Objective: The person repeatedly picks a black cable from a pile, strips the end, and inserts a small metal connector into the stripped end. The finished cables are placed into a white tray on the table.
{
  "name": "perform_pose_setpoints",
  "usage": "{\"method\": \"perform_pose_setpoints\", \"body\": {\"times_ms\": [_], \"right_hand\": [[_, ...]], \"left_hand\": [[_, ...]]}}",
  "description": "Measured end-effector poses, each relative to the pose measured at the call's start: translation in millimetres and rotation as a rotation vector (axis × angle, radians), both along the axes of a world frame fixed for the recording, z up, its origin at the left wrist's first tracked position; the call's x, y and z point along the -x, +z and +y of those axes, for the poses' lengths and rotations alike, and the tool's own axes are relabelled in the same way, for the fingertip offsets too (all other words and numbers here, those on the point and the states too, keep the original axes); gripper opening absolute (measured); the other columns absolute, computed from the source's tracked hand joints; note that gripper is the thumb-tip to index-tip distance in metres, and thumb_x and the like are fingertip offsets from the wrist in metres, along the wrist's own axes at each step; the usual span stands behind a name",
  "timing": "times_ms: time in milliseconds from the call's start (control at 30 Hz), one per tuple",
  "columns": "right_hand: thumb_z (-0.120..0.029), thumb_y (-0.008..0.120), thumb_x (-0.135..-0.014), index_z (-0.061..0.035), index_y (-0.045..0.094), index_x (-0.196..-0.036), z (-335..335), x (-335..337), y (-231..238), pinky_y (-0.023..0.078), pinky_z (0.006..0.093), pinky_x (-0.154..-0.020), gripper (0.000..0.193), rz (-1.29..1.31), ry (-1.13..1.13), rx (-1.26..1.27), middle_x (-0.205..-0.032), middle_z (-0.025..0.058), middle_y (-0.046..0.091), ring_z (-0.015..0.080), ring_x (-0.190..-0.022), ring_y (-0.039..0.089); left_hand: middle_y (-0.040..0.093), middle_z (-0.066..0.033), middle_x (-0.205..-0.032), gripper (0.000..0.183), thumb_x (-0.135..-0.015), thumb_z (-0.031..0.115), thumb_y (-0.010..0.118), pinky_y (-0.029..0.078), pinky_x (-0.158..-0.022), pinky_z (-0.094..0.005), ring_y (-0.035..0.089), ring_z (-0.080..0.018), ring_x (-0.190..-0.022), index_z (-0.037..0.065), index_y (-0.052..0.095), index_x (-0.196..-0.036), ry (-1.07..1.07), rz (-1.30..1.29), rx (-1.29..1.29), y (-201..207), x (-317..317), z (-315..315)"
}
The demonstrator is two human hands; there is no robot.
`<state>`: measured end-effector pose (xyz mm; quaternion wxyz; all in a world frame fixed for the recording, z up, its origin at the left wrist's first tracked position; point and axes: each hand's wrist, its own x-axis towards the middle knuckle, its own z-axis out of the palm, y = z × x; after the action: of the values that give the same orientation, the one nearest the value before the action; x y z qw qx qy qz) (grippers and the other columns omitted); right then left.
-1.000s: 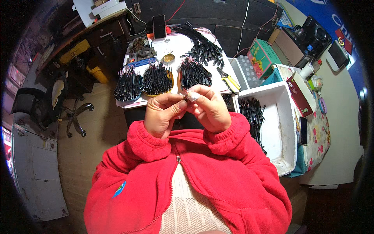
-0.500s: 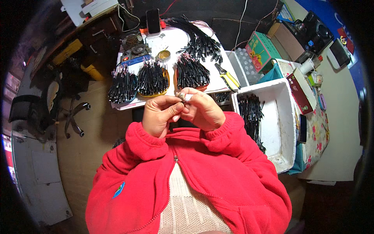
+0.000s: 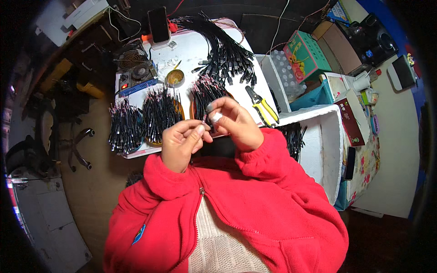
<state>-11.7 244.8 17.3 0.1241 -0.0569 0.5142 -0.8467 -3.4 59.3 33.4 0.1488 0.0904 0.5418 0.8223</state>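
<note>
My left hand (image 3: 180, 142) is closed in a pinch on a thin wire end (image 3: 204, 119) with a pinkish tip; most of the wire is hidden by the fingers. Beside it, my right hand (image 3: 239, 123) is bent, its thumb and forefinger parted, with nothing visible between them. White wrapping covers the right thumb, and the right forefinger's tip looks grey. Just beyond the hands, bundles of short black cables with pinkish bare ends stand in trays: a left bundle (image 3: 126, 128), a middle bundle (image 3: 160, 113) and a right bundle (image 3: 205, 93), the last partly behind my right hand.
Yellow-handled wire strippers (image 3: 263, 107) lie at the right of the white table (image 3: 191, 50). A soldering device (image 3: 139, 73), a round tin (image 3: 175, 78), a phone (image 3: 159, 25) and loose black cables (image 3: 223, 50) sit farther back. A foam box (image 3: 325, 145) with cables stands right.
My hands have drawn slightly apart; the right forefinger and thumb have parted and the thin wire end now shows. The view has shifted, moving the table leftward in the picture.
</note>
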Motion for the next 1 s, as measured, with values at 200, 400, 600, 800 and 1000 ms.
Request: {"method": "perform_pose_setpoints", "body": {"times_ms": [200, 400, 600, 800, 1000], "right_hand": [[-0.014, 0.067, -0.079, -0.0018, 0.06, -0.088, 24, 39, -32, 0.048, 0.0416, -0.068, 0.017, 0.494, -0.436, -1.407, -0.082, 0.0155, 0.06, 0.0353, -0.076, 0.06], [-0.016, 0.064, -0.078, -0.0027, 0.06, -0.084, 15, 42, -56, 0.05, 0.0448, -0.07, 0.015, 0.52, -0.551, -1.614, -0.086, 0.0175, 0.061, 0.0374, -0.078, 0.061], [-0.015, 0.065, -0.076, 0.0016, 0.061, -0.075, 14, 11, -20, 0.049, 0.0367, -0.058, 0.017, 0.244, -0.545, -1.179, -0.066, 0.0148, 0.063, 0.0283, -0.058, 0.063], [-0.006, 0.067, -0.078, -0.0022, 0.057, -0.081, -20, -42, -2, 0.039, 0.0201, -0.05, 0.011, 0.367, -0.511, -0.863, -0.062, 0.0005, 0.055, 0.0045, -0.055, 0.049], [-0.002, 0.07, -0.075, -0.0021, 0.055, -0.082, -36, -41, 3, 0.044, 0.0227, -0.052, 0.016, 0.456, -0.521, -0.97, -0.064, 0.0055, 0.058, 0.0065, -0.055, 0.054]], "left_hand": [[0.064, -0.0128, -0.078, 0.016, -0.094, 0.008, 0.054, 0.032, -0.047, -0.0179, 0.04, -0.0048, -0.049, -0.005, 0.062, -0.099, 0.091, -0.052, 0.005, 0, -25, -17], [0.065, -0.0114, -0.079, 0.017, -0.095, 0.01, 0.054, 0.034, -0.049, -0.0172, 0.045, -0.0057, -0.053, -0.004, 0.062, -0.1, 0.09, -0.069, -0.039, -10, -56, -34], [0.068, -0.0112, -0.086, 0.016, -0.095, 0.012, 0.055, 0.049, -0.061, -0.0224, 0.063, -0.015, -0.07, 0.0, 0.063, -0.102, 0.189, -0.149, -0.094, -7, -38, -26], [0.066, -0.0153, -0.096, 0.019, -0.095, 0.01, 0.055, 0.057, -0.077, -0.0318, 0.068, -0.0245, -0.086, -0.007, 0.059, -0.103, 0.244, -0.183, -0.226, -10, 5, 19], [0.067, -0.0139, -0.09, 0.018, -0.094, 0.009, 0.055, 0.057, -0.075, -0.0292, 0.068, -0.0218, -0.084, -0.006, 0.06, -0.103, 0.215, -0.188, -0.249, -11, 16, 35]]}}
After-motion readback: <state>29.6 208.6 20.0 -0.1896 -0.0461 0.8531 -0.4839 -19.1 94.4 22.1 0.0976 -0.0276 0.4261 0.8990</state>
